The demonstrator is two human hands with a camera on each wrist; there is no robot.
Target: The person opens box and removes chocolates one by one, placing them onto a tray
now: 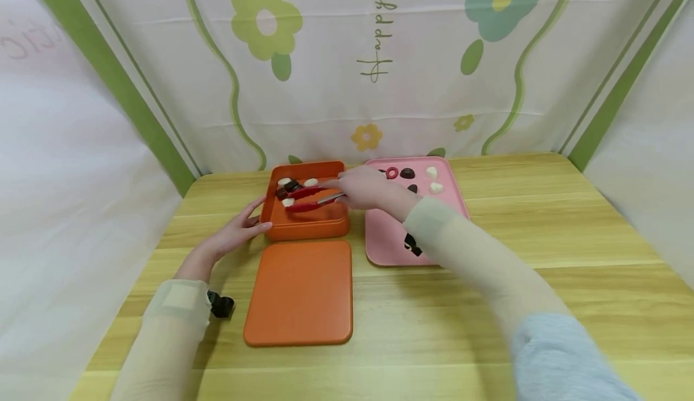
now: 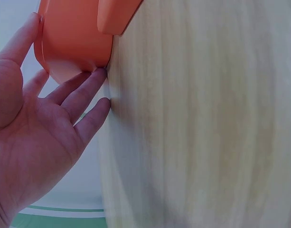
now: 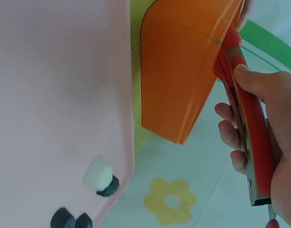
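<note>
My right hand (image 1: 360,188) grips red-and-metal tongs (image 3: 259,142), thumb on one arm and fingers round the other. In the head view the red tong tips reach down into the open orange box (image 1: 309,230), and a white chocolate piece (image 1: 289,202) shows right at the tips. Dark brown chocolates (image 1: 293,185) and another white piece (image 1: 311,182) lie in the box around them. At the box's left side is my left hand (image 1: 238,234), its fingers spread and fairly straight, fingertips against the outer wall in the left wrist view.
A pink tray (image 1: 387,244) stands right of the box, with white chocolates (image 1: 436,188), dark ones (image 1: 407,173) and a red ring-shaped piece (image 1: 392,173) on it. An orange lid (image 1: 300,292) lies in front of the box on the wooden table (image 1: 412,341). A flowered curtain (image 1: 325,100) hangs behind.
</note>
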